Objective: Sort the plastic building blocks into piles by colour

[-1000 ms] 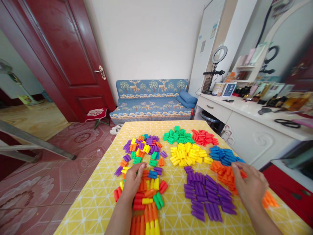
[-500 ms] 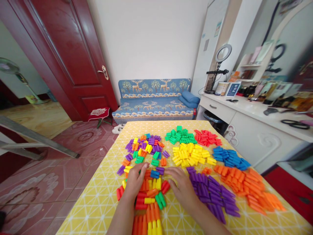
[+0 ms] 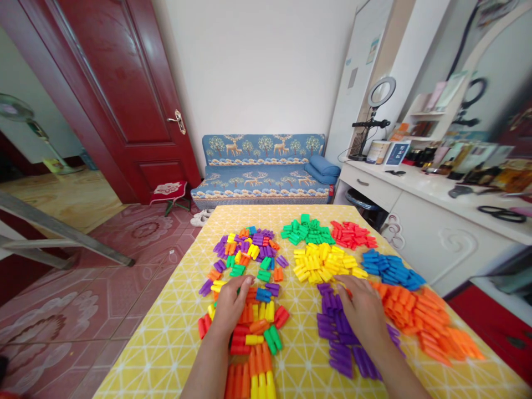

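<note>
A table with a yellow patterned cloth [image 3: 166, 343] carries several heaps of small plastic blocks. My left hand [image 3: 230, 310] lies palm down with fingers stretched on the unsorted mixed-colour heap [image 3: 249, 252], over its near part of red, orange and yellow blocks [image 3: 257, 338]. My right hand [image 3: 361, 313] rests flat, fingers out, on the purple heap [image 3: 332, 338], right beside the orange heap [image 3: 419, 316]. Farther back lie sorted yellow [image 3: 324, 263], green [image 3: 305, 230], red [image 3: 351, 234] and blue [image 3: 390, 269] heaps. Whether anything sits under either palm is hidden.
A white dresser [image 3: 436, 221] crowded with bottles and a ring light stands close to the table's right edge. Beyond the table are a blue patterned sofa [image 3: 261, 166], a small red stool [image 3: 166, 191] and a dark red door [image 3: 124, 100]. A metal rail [image 3: 62, 238] slants across the floor at left.
My right hand went from the orange heap leftward to the mixed heap, then back right onto the purple heap. My left hand stayed on the mixed heap.
</note>
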`<state>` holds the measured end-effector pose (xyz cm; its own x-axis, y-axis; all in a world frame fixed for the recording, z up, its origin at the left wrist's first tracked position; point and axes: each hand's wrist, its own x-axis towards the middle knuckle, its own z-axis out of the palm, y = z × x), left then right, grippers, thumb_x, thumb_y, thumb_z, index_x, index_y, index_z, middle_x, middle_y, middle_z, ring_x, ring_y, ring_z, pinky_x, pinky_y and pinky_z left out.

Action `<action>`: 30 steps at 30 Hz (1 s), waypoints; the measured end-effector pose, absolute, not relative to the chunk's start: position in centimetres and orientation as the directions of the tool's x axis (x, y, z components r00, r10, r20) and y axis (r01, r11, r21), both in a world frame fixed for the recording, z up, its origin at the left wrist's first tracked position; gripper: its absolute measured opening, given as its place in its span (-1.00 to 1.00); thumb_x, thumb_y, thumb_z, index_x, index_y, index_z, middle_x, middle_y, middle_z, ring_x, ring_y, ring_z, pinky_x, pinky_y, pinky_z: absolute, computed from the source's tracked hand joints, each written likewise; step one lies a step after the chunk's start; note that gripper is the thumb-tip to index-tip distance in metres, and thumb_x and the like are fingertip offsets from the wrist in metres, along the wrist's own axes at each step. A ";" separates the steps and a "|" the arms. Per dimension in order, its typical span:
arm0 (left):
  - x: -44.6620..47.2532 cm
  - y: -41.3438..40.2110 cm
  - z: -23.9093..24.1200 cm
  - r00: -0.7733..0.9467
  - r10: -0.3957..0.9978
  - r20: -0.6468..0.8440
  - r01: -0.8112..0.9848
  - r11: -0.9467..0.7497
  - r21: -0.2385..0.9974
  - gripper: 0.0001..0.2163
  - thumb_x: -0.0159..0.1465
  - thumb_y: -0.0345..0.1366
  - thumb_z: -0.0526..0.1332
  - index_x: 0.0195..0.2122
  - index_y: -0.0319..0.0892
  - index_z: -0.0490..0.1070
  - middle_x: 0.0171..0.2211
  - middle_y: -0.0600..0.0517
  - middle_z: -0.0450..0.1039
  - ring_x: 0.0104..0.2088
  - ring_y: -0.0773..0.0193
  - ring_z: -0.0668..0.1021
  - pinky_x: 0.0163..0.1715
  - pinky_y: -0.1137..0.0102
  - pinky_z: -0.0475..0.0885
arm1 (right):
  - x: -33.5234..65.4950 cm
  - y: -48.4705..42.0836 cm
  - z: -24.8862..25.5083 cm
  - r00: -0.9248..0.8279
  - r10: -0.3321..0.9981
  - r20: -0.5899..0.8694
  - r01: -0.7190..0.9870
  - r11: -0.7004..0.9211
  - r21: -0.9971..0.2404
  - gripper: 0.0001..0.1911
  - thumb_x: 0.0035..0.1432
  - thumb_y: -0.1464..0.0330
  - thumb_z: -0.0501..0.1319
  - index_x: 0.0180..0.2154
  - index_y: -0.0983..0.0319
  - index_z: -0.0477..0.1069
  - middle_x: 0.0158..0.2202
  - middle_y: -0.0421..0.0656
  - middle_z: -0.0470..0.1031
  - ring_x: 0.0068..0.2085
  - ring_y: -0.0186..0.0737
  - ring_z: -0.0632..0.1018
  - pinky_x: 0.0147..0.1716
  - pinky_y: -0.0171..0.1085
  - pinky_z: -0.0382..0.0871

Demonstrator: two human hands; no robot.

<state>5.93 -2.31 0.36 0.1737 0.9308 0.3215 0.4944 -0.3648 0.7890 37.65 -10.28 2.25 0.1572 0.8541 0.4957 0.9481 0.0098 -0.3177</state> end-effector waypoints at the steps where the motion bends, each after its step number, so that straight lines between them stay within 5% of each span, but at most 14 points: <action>1: 5.9 -2.3 0.3 0.174 0.931 0.322 0.497 -0.366 0.787 -0.60 0.34 -0.04 0.02 -0.12 -0.17 0.56 -0.14 -0.09 0.60 -0.10 0.09 0.58 -0.04 0.23 0.43 | 38.4 -10.3 2.4 0.159 0.862 0.482 0.965 -0.033 -0.260 -0.68 0.25 0.32 0.01 -0.13 0.17 0.51 -0.11 -0.09 0.54 -0.06 -0.04 0.48 -0.11 -0.08 0.32; 6: 5.9 -2.3 0.4 0.169 0.934 0.316 0.512 -0.357 0.781 -0.59 0.34 -0.04 0.02 -0.16 -0.19 0.57 -0.15 -0.07 0.60 -0.11 0.10 0.59 -0.06 0.26 0.44 | 40.4 -9.6 2.7 0.208 0.922 0.327 0.978 -0.196 -0.070 -0.73 0.17 0.34 0.14 -0.16 0.10 0.57 -0.21 -0.03 0.58 -0.14 0.04 0.53 -0.21 -0.10 0.32; 11: 5.8 -2.4 0.4 0.172 0.933 0.316 0.504 -0.359 0.785 -0.60 0.35 -0.05 0.02 -0.14 -0.19 0.57 -0.14 -0.07 0.60 -0.11 0.10 0.59 -0.06 0.26 0.43 | 42.0 -8.0 2.8 0.177 0.969 0.170 0.982 -0.162 -0.095 -0.76 0.14 0.36 0.16 -0.25 0.11 0.60 -0.27 -0.05 0.61 -0.20 0.01 0.59 -0.23 -0.13 0.34; 17: 5.8 -2.3 0.3 0.164 0.931 0.325 0.490 -0.363 0.793 -0.61 0.34 -0.06 0.03 -0.14 -0.17 0.57 -0.16 -0.07 0.60 -0.12 0.10 0.59 -0.07 0.27 0.44 | 44.9 -6.7 2.6 -0.003 0.987 0.159 0.949 0.053 -0.312 -0.76 0.05 0.46 0.13 -0.33 0.19 0.58 -0.25 -0.12 0.60 -0.17 -0.14 0.57 -0.16 -0.25 0.36; 27: 5.9 -2.4 0.6 0.151 0.935 0.321 0.475 -0.353 0.806 -0.60 0.33 -0.04 0.03 -0.17 -0.17 0.58 -0.19 -0.08 0.61 -0.13 0.09 0.59 -0.08 0.26 0.45 | 44.8 -7.8 2.0 0.107 0.965 0.238 0.994 -0.099 -0.043 -0.67 -0.10 0.58 0.10 -0.51 0.10 0.56 -0.35 -0.19 0.60 -0.18 -0.09 0.52 -0.11 -0.14 0.23; 30: 5.9 -2.4 0.6 0.154 0.933 0.325 0.480 -0.358 0.801 -0.60 0.33 -0.03 0.03 -0.16 -0.17 0.58 -0.17 -0.08 0.61 -0.13 0.10 0.60 -0.09 0.27 0.46 | 43.5 -7.8 2.7 0.182 0.946 0.270 0.983 -0.176 -0.045 -0.67 -0.08 0.58 0.10 -0.48 0.13 0.57 -0.35 -0.15 0.60 -0.19 -0.06 0.52 -0.08 -0.09 0.23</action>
